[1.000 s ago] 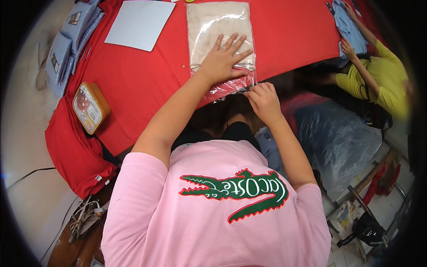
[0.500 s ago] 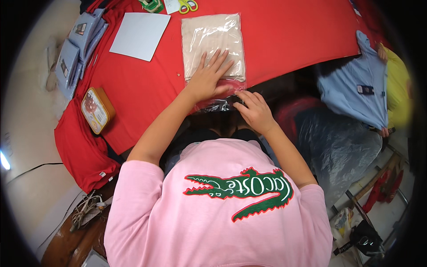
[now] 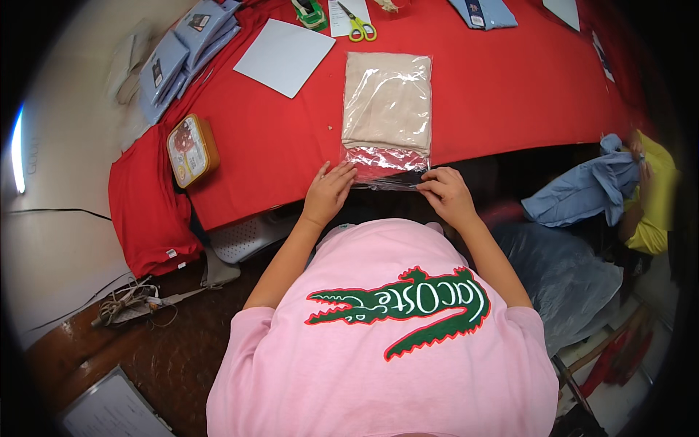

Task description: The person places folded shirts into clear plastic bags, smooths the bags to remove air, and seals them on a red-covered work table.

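A clear plastic bag (image 3: 387,109) with a folded beige garment inside lies on the red table (image 3: 510,95), its open end toward me. My left hand (image 3: 329,191) grips the bag's near left corner, fingers lying on top of the flap. At the near right corner my right hand (image 3: 445,193) pinches the same flap. The empty end of the bag between my hands is stretched flat over the table's front edge. My pink shirt fills the lower part of the view.
A pale grey card sheet (image 3: 285,57), yellow-handled scissors (image 3: 358,28) and a green tape dispenser (image 3: 309,11) lie beyond the bag. Bagged blue garments (image 3: 186,54) and an orange box (image 3: 191,149) sit left. At right, another person in yellow (image 3: 655,200) handles a blue garment (image 3: 586,191).
My left hand slid off the top of the bag down to its near edge. My right hand stayed at the flap. The person at right lowered the blue garment.
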`<state>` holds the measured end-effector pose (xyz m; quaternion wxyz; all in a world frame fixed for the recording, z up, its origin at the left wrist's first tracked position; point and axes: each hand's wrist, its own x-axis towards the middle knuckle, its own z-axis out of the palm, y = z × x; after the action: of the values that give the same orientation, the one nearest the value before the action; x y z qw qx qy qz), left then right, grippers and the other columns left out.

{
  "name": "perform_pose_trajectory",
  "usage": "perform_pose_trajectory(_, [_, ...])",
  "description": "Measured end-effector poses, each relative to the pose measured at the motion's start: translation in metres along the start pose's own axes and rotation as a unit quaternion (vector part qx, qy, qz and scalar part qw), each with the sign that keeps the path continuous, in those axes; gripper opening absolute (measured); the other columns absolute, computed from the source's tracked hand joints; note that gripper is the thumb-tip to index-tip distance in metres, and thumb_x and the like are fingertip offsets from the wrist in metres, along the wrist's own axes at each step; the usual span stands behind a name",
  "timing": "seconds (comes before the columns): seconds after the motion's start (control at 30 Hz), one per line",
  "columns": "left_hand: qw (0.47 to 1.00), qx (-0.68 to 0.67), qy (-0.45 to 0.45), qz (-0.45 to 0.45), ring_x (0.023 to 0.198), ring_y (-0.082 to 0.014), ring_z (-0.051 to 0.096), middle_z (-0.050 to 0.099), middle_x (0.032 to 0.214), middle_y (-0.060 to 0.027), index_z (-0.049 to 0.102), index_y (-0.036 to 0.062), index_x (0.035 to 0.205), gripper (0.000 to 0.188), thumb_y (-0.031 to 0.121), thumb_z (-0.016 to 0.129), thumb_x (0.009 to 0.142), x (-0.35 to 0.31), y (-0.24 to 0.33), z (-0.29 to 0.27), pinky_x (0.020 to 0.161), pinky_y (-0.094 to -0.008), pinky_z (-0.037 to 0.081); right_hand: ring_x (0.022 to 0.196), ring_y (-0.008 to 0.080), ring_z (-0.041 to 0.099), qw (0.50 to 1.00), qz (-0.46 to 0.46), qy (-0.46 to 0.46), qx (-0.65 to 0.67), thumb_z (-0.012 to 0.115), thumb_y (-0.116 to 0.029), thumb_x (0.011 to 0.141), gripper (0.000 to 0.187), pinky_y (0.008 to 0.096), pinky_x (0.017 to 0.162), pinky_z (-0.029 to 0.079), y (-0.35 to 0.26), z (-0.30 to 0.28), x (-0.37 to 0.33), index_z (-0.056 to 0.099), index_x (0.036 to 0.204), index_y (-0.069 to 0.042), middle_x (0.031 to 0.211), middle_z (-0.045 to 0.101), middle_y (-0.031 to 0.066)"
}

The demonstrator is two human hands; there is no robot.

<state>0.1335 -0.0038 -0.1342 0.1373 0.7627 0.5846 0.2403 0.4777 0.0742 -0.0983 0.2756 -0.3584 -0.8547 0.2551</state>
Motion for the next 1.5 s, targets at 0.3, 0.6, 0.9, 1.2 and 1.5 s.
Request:
perform_pose_trajectory(0.3, [0.919, -0.336, 0.013, -0.207, 0.106, -0.0177, 0.076, 0.082, 0.116, -0.0086, 0.081, 0.0005, 0.12, 0.024, 0.017, 0.067, 0.109, 0.09, -0.018, -0.049, 0.097, -0.033, 0.058, 0.105, 0.0177, 0.073, 0.826, 0.299, 0.158, 0.451, 0.071, -0.001, 0.102, 0.026, 0.0277, 0.096, 0.055, 0.045, 0.004, 0.074, 0.076, 0.127, 0.002, 0.113, 0.078, 0.0105])
perform_pose_trajectory(0.6, [0.869, -0.381, -0.011, -0.316, 0.071, -0.0148, 0.072, 0.071, 0.076, -0.0093, 0.066, 0.0011, 0.105, 0.03, 0.024, 0.052, 0.118, 0.17, -0.054, 0.006, 0.065, -0.0329, 0.059, 0.062, 0.0161, 0.072, 0.799, 0.434, 0.259, 0.325, 0.058, -0.016, 0.114, 0.014, 0.0317, 0.055, 0.053, 0.065, 0.06, 0.131, 0.066, 0.115, -0.005, 0.09, 0.072, 0.0094])
perform_pose_trajectory(0.9, [0.957, -0.084, -0.033, -0.276, 0.087, -0.0365, 0.073, 0.073, 0.095, -0.0167, 0.063, 0.0031, 0.11, 0.018, 0.02, 0.057, 0.111, 0.177, -0.043, -0.001, 0.079, -0.051, 0.058, 0.08, 0.0309, 0.074, 0.893, 0.395, 0.19, -0.104, 0.063, -0.017, 0.109, 0.023, 0.0474, 0.071, 0.057, 0.052, 0.067, 0.137, 0.061, 0.127, -0.004, 0.105, 0.073, 0.0135])
perform_pose_trajectory(1.2, [0.987, 0.084, -0.031, 0.133, 0.162, -0.0402, 0.032, 0.035, 0.176, -0.0173, 0.05, 0.0099, 0.161, 0.059, 0.025, 0.064, 0.106, 0.208, -0.03, 0.019, 0.131, -0.0592, 0.026, 0.159, 0.0358, 0.04, 0.974, 0.102, 0.101, -0.177, 0.059, -0.018, 0.106, 0.061, 0.054, 0.131, 0.029, 0.039, 0.058, 0.174, 0.044, 0.164, -0.007, 0.171, 0.044, 0.0183])
perform_pose_trajectory(1.5, [0.996, 0.057, -0.032, 0.064, 0.166, -0.044, 0.021, 0.026, 0.181, -0.0172, 0.044, 0.0195, 0.169, 0.073, 0.048, 0.063, 0.105, 0.243, -0.053, 0.027, 0.132, -0.0667, 0.015, 0.167, 0.0354, 0.026, 0.976, 0.155, -0.006, -0.155, 0.057, -0.018, 0.107, 0.068, 0.0539, 0.135, 0.02, 0.067, 0.061, 0.202, 0.036, 0.171, -0.009, 0.18, 0.029, 0.0163])
